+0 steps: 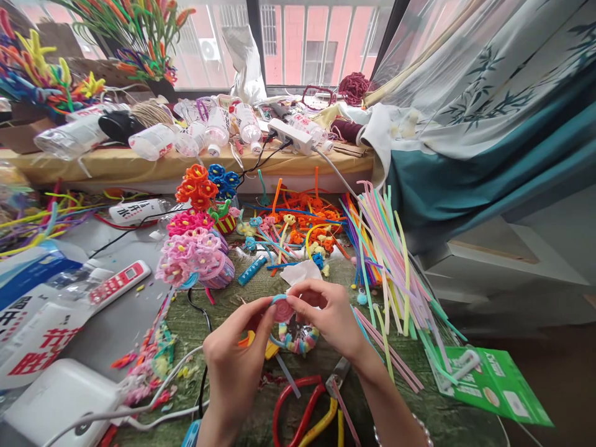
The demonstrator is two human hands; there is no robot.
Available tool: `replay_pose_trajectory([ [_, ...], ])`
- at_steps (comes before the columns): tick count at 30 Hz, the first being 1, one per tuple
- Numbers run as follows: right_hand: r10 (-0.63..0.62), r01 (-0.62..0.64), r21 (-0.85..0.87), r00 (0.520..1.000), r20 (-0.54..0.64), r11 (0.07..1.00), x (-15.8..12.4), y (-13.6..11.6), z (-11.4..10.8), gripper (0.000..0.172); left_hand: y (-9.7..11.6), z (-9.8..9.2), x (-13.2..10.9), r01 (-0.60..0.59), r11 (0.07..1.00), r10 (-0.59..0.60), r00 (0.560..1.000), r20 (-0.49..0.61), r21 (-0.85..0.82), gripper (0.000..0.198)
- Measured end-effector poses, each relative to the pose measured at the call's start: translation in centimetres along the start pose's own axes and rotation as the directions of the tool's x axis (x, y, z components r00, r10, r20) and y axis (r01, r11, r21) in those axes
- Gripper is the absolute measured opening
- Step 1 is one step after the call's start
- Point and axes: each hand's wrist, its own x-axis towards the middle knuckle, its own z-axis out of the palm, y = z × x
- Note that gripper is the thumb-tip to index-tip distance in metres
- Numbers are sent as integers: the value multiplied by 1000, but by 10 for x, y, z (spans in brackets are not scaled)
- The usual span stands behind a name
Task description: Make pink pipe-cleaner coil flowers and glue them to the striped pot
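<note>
Pipe-cleaner ring (294,338) with a pink coiled flower (283,310) at its top, held between both hands above a green-topped table (400,403). Its lower arc is beaded with pastel segments. Left hand (235,354): fingers curled, gripping the ring's left edge. Right hand (333,316): fingertips (302,288) pinching the ring from above, near the flower; neither hand is released.

Directly below the hands: pliers (338,372) with red and yellow handles. Just ahead of the hands: crumpled white tissue (300,271), a small blue tube (251,270) and scattered orange and blue pipe-cleaner pieces (298,230). Ahead and to the left: pink pipe-cleaner flowers (193,261). To the right: a loose bundle of pastel pipe cleaners (395,261) and a green packet (493,388). To the left: a red-and-white remote control (120,282). Far ahead: plastic bottles (153,141) and a white power strip (288,135).
</note>
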Motion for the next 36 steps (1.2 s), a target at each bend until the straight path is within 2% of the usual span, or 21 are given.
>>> replay_pose_trajectory([
  [4, 75, -75, 93, 997, 2, 993, 0, 0, 3, 29, -2, 0, -2, 57, 998, -57, 998, -11, -22, 9],
  [7, 69, -70, 57, 997, 23, 996, -1, -1, 4, 29, -4, -2, -1, 20, 999, -20, 999, 34, 26, 7],
  [10, -5, 7, -69, 1000, 25, 998, -2, -3, 4, 24, -3, -8, 4, -125, 974, 124, 992, 18, 187, 10],
  [12, -78, 82, -175, 997, 28, 981, -3, -4, 3, 19, -1, -13, 9, -245, 927, 249, 968, 24, 285, 12],
  [15, -181, 186, -296, 982, 45, 937, -3, -5, 2, 14, 3, -20, 18, -395, 852, 372, 918, 135, 344, 12],
  [18, -276, 280, -353, 959, 64, 893, -3, -5, 1, 7, 6, -22, 24, -486, 801, 415, 872, 261, 350, 9],
  [22, -358, 363, -374, 930, 86, 853, -3, -5, 0, 1, 9, -23, 29, -515, 782, 420, 851, 314, 350, 6],
  [28, -448, 456, -392, 886, 119, 799, -5, -4, -2, 8, 12, -24, 32, -521, 798, 428, 844, 324, 304, 5],
  [32, -510, 494, -393, 857, 71, 776, -7, -4, -1, 20, 14, -25, 34, -517, 803, 425, 846, 323, 297, 4],
  [36, -577, 541, -411, 816, 44, 734, -8, -6, 0, 15, 17, -26, 36, -522, 798, 432, 844, 318, 300, 5],
])
